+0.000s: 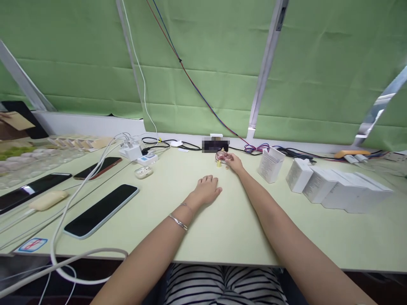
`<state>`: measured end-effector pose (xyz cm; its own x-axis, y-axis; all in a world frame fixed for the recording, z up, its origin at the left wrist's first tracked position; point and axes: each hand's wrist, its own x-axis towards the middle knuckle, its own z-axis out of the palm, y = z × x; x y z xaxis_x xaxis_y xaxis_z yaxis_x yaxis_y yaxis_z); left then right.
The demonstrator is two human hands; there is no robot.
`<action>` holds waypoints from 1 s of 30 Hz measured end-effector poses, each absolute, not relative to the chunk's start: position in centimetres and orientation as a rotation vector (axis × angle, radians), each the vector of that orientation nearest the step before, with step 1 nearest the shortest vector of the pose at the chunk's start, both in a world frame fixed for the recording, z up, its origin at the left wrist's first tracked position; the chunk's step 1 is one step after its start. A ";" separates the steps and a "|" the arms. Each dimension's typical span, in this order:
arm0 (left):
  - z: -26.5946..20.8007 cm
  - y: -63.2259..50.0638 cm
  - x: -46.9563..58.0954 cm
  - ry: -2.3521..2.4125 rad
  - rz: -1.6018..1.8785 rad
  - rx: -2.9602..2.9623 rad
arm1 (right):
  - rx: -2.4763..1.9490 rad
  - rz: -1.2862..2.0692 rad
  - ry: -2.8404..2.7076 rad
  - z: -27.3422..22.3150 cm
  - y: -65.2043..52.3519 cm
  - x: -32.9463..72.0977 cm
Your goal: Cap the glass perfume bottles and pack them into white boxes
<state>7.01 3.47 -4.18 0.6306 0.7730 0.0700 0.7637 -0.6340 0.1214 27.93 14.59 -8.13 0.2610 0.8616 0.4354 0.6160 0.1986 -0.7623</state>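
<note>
My left hand (207,189) lies palm down on the pale table (190,228), fingers stretched out, with nothing in it. Farther forward, my right hand (234,162) has its fingers bent and closed at a small pinkish, partly clear object (221,155). Its kind is too small to make out, and the fingers partly cover it. Close by on the tabletop are a small yellow piece (219,163) and a tiny brownish piece (227,167). Just behind them stands a dark device (224,146), partly blurred out.
An opened white box (271,164) stands right of my right hand, with a row of white boxes (337,188) beyond. To the left lie a phone (102,210), an earbud case (143,172), a power strip (147,158) and a looping white cable (60,220). Black cables (294,153) run along the wall.
</note>
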 end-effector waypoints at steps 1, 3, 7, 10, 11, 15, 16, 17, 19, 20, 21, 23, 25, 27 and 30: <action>-4.1 3.4 7.0 1.311 0.170 2.762 | -1.513 0.313 -1.397 -8.3 14.6 28.1; -4.1 3.4 7.0 1.323 0.158 2.754 | -1.520 0.330 -1.274 -8.5 14.5 28.3; -4.0 3.4 6.9 1.316 0.162 2.724 | -1.463 0.361 -1.071 -8.5 13.3 28.9; -4.0 3.4 7.1 1.345 0.226 2.661 | -1.346 0.452 -1.063 -8.4 11.2 29.1; -4.0 3.5 7.2 1.362 0.268 2.625 | -1.304 0.487 -1.086 -8.4 10.2 29.1; -3.9 3.8 7.7 1.318 0.523 2.423 | -1.165 0.637 -1.264 -8.3 6.4 28.6; -3.9 3.9 7.8 1.265 0.605 2.381 | -1.129 0.688 -1.347 -8.2 5.7 28.5; -3.8 4.0 7.8 1.202 0.683 2.352 | -1.093 0.737 -1.440 -8.2 5.1 28.3; -3.8 4.2 7.8 1.089 0.795 2.344 | -1.031 0.804 -1.611 -8.1 4.6 27.9; -3.8 4.3 7.7 1.058 0.824 2.357 | -1.014 0.819 -1.669 -8.0 4.5 27.7; -3.7 4.4 7.7 1.046 0.837 2.373 | -1.010 0.824 -1.700 -8.0 4.4 27.6; -3.7 4.6 7.5 1.064 0.836 2.398 | -1.006 0.830 -1.736 -7.9 4.5 27.4; -3.7 4.8 7.4 1.091 0.821 2.403 | -1.038 0.790 -1.742 -7.9 4.7 27.4; -3.7 4.9 7.5 1.101 0.806 2.406 | -1.154 0.655 -1.684 -8.0 5.0 27.6; -3.9 5.0 7.6 1.077 0.788 2.407 | -1.361 0.436 -1.555 -8.3 5.8 28.1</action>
